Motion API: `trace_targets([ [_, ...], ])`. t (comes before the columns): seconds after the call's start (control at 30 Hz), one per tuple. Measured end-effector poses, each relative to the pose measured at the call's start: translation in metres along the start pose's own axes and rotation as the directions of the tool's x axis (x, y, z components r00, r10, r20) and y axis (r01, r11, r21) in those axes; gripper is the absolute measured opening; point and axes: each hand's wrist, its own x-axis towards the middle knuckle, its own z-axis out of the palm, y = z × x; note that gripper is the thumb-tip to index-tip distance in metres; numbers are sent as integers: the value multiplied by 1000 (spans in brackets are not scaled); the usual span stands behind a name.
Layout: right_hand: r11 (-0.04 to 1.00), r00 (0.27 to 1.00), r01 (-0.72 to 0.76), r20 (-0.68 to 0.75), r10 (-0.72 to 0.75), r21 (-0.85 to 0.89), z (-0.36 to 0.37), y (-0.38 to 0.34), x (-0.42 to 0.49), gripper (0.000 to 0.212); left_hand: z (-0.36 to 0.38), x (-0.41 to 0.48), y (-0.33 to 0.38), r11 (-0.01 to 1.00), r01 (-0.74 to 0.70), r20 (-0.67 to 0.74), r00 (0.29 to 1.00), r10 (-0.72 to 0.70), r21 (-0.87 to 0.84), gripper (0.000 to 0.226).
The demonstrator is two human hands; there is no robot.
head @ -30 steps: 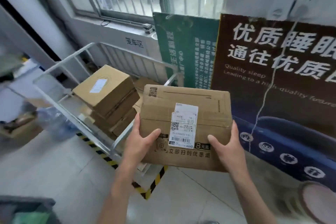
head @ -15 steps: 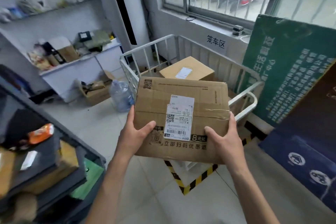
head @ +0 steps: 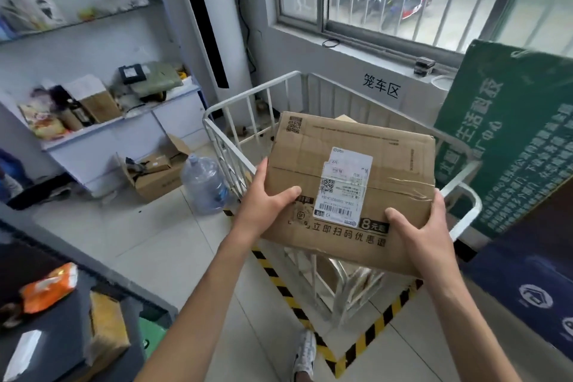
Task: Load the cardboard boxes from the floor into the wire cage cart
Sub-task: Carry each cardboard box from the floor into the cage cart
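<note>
From my head view, I hold the brown cardboard box with the white shipping label (head: 397,164) in the air with both hands. It is tilted toward me, above the near corner of the white wire cage cart (head: 251,92). My left hand (head: 266,205) grips the box's left edge, thumb across the top face and fingers hidden underneath. My right hand (head: 424,226) grips the near right corner the same way.

The box covers most of the cart's open top. The corner of another tan carton (head: 344,119) peeks out behind its far edge. Yellow-and-black striped floor tape (head: 279,285) borders the cart's base. The clear plastic water jug (head: 204,184) stands just beside the cart's left rail, and the green signboard (head: 502,149) leans close on the right. Pale floor tiles lie open between me and the cart.
</note>
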Motion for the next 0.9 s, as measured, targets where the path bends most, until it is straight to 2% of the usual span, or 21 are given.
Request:
trace_targets([
  [0.33,992,992,-120,-28,121,35,94,-36,139,100,-29,208,16,995,-30,168,986,14,93,101],
  [0.57,981,969,-191,-154,193,32,128,-54,192,102,-20,324,35,989,-54,347,938,3,137,108],
  [0.77,962,920,-273,-296,258,-12,157,-61,249,104,7,421,34,988,-113,497,866,45,107,90],
  [0.9,936,870,-352,-377,317,-27,184,-65,281,102,25,477,20,989,-120,573,818,52,81,61],
])
